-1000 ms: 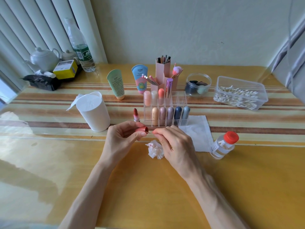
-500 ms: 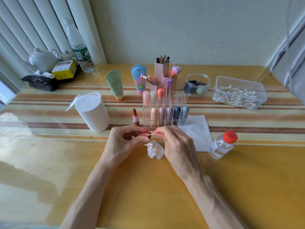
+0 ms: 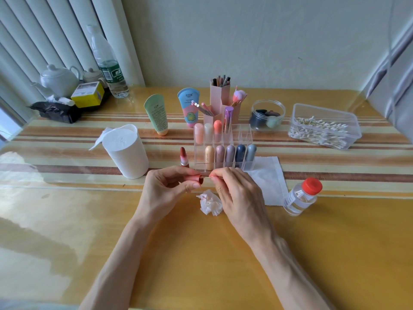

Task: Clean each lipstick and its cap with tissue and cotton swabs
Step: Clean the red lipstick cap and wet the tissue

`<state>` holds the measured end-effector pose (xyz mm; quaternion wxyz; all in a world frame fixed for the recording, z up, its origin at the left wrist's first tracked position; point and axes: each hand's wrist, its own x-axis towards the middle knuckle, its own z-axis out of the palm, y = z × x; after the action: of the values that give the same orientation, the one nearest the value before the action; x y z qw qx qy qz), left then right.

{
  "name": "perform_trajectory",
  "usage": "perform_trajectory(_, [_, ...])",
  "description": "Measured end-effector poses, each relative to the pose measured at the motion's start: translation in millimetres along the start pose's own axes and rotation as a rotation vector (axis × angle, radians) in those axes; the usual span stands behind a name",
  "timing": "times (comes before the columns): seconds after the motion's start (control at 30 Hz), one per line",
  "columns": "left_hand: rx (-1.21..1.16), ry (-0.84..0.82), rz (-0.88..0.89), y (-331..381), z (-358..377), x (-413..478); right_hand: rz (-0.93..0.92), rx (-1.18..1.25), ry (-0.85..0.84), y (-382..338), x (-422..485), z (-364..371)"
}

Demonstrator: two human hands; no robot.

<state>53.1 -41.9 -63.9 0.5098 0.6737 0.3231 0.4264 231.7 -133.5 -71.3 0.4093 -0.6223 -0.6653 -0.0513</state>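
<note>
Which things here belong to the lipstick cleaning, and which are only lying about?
In use: left hand, red cap, right hand, cotton swab, open lipstick, crumpled tissue, swab box, tissue roll.
Lying about: teapot, water bottle, yellow box, green tube, brush holder.

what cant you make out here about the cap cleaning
All in the head view:
- tip of the cotton swab: too thin to tell whether it is inside the red cap
- cap's closed end: covered by fingers of the left hand
- swab's far end: hidden in the pinch of the right hand
- label of the red-lidded bottle: too small to read
</note>
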Motion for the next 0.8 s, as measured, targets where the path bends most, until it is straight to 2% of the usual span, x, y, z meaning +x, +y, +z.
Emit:
perform_trajectory(0.27, [-0.036, 0.083, 0.013, -4.1, 0.8, 2.0, 0.000, -0.004, 0.003, -3.9, -0.8, 1.7])
perform_trajectory(0.53, [0.083, 0.097, 0.004, -3.9, -1.3, 0.8, -0.062, 0.007, 0.003, -4.3, -2.5, 1.5])
perform_trajectory(0.8, [0.080, 0.051, 0.002, -3.8, -0.8, 0.6, 0.029, -0.021, 0.033, -1.9, -1.5, 0.9])
